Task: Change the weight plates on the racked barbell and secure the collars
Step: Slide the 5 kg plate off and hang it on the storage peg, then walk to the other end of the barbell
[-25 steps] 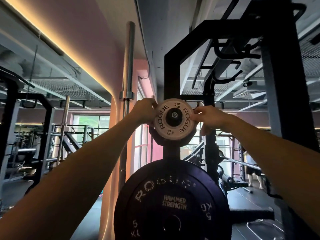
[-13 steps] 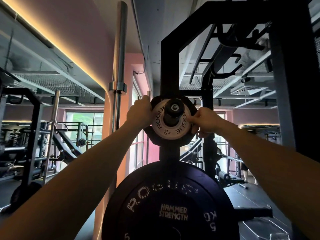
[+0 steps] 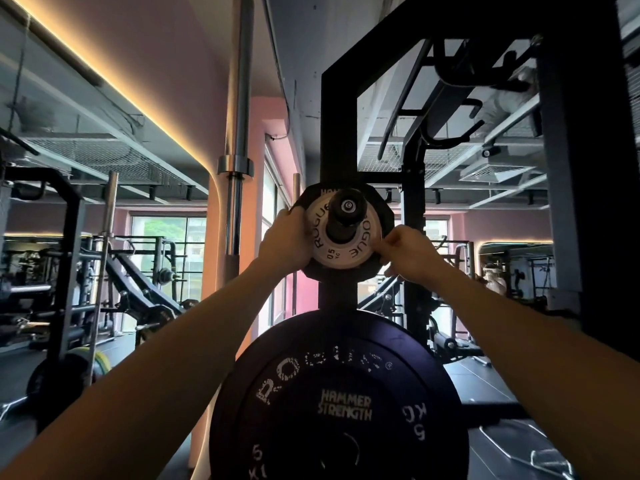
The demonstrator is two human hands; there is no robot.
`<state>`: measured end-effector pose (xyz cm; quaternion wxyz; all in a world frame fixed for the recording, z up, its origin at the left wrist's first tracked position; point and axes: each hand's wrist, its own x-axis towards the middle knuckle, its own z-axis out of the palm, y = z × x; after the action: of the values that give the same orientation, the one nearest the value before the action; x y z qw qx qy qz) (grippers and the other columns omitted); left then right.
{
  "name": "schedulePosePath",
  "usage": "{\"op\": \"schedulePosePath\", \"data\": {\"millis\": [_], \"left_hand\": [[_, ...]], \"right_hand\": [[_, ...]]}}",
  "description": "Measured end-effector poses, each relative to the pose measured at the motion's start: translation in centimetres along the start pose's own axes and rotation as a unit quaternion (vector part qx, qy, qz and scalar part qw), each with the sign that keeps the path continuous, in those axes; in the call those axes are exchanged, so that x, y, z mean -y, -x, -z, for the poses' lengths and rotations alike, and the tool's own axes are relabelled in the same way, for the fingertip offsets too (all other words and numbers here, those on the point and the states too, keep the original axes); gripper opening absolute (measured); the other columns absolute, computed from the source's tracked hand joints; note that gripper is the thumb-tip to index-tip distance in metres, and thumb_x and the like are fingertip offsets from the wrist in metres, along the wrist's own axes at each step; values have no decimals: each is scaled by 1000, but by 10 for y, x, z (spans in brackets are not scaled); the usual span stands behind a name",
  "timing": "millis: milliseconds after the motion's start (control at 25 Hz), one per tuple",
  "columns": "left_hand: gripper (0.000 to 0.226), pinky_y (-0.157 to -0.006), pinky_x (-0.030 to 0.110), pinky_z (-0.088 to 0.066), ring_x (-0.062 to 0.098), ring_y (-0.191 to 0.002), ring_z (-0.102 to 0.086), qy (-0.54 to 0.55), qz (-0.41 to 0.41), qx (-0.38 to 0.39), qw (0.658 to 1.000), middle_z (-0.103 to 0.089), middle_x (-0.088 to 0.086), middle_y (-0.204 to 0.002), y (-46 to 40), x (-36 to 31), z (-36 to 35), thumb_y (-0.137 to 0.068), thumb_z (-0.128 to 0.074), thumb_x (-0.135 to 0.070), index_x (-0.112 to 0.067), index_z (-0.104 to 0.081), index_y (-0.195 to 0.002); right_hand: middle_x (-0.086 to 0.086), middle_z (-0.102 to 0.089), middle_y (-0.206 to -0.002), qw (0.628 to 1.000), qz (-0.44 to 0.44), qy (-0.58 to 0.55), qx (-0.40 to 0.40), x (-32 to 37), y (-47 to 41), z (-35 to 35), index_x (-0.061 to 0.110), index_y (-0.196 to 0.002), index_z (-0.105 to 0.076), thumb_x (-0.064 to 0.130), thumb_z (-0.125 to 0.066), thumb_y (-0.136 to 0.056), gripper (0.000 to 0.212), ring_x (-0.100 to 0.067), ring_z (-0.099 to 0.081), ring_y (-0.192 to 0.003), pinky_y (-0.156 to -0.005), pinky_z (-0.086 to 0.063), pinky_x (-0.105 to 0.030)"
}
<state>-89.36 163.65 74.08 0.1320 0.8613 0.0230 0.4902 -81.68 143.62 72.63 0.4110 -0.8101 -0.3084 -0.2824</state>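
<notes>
We find both hands gripping the white Rogue fractional plate (image 3: 341, 237) by its rim, left hand (image 3: 282, 242) and right hand (image 3: 407, 252) on opposite sides, seemingly to keep it square on the storage peg (image 3: 346, 211).

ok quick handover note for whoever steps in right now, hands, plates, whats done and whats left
Left hand grips the left edge of the small white plate; right hand pinches its right edge.
The plate sits on a black peg against a dark plate, above the large black plate.
Done: the white plate is on a peg.
Left: no collar in view; whether the barbell is loaded cannot be told.
</notes>
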Motion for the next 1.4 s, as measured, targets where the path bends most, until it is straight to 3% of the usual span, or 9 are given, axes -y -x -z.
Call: {"op": "schedulePosePath", "data": {"millis": [120, 200, 320, 440, 680, 880, 1000, 1240, 1400], "left_hand": [[48, -86, 39, -48, 35, -105, -55, -18, -22, 78, 997, -44, 14, -125, 27, 3, -1, -85, -65, -27, -12, -48, -128], [57, -95, 42, -48, 32, -109, -55, -21, -21, 120, 992, -37, 10, -132, 50, 0, -3, -82, -70, -37, -16, -49, -130], [61, -101, 40, -44, 25, -117, -52, -10, -10, 192, 981, -38, 6, -136, 99, -13, -10, -78, -71, -50, -20, -52, -128], [65, -96, 35, -45, 23, -112, -56, 1, -2, 261, 965, -52, 3, -126, 159, -36, -26, -76, -68, -60, -22, -54, -126], [62, -93, 37, -48, 21, -105, -57, 43, 17, 413, 910, -58, 1, -119, 304, -94, -72, -76, -69, -60, -21, -57, -123], [44, -88, 38, -51, 20, -99, -62, 100, 39, 548, 830, -65, 0, -110, 457, -112, -98, -81, -66, -55, -22, -63, -110], [55, -94, 31, -45, 17, -109, -57, 93, 88, 617, 776, -59, -3, -122, 563, -107, -101, -80, -66, -58, -21, -59, -120], [59, -97, 29, -41, 20, -121, -52, 72, 119, 762, 632, -53, 1, -135, 744, -97, -71, -84, -60, -60, -22, -53, -128], [59, -95, 32, -44, 19, -114, -55, 48, 90, 827, 553, -56, 2, -130, 834, -99, -41, -83, -62, -60, -22, -53, -128]], "right_hand": [[-4, -67, -96, 999, -7, 47, 20, -10, 23, 1, 12, -98, -61, 46, -59, -90, 35, -24, -64, -89, -80, -51, -38], [-1, -66, -102, 997, -10, 65, 35, -17, 45, 3, 16, -100, -62, 48, -59, -89, 34, -21, -61, -97, -89, -49, -38], [0, -64, -113, 991, -27, 102, 77, -36, 93, 8, 20, -107, -63, 54, -56, -87, 40, -21, -59, -106, -93, -47, -38], [-2, -64, -114, 979, -48, 152, 131, -60, 153, 16, 24, -109, -60, 61, -54, -84, 45, -24, -59, -105, -93, -47, -41], [-2, -59, -129, 945, -158, 159, 236, -121, 310, 27, 28, -120, -55, 68, -52, -82, 56, -24, -56, -114, -97, -44, -40], [-2, -53, -137, 889, -303, 145, 312, -162, 474, 26, 24, -134, -48, 66, -52, -84, 66, -25, -53, -119, -100, -43, -41], [-3, -49, -140, 842, -387, 131, 352, -167, 584, 22, 21, -138, -45, 63, -51, -87, 66, -25, -49, -125, -106, -39, -45], [0, -51, -139, 741, -546, 91, 380, -135, 789, 8, 25, -134, -48, 64, -52, -84, 63, -24, -50, -124, -106, -39, -46], [-1, -53, -138, 673, -623, 70, 392, -90, 915, 10, 23, -133, -48, 61, -52, -85, 62, -25, -51, -123, -105, -39, -47]]}}
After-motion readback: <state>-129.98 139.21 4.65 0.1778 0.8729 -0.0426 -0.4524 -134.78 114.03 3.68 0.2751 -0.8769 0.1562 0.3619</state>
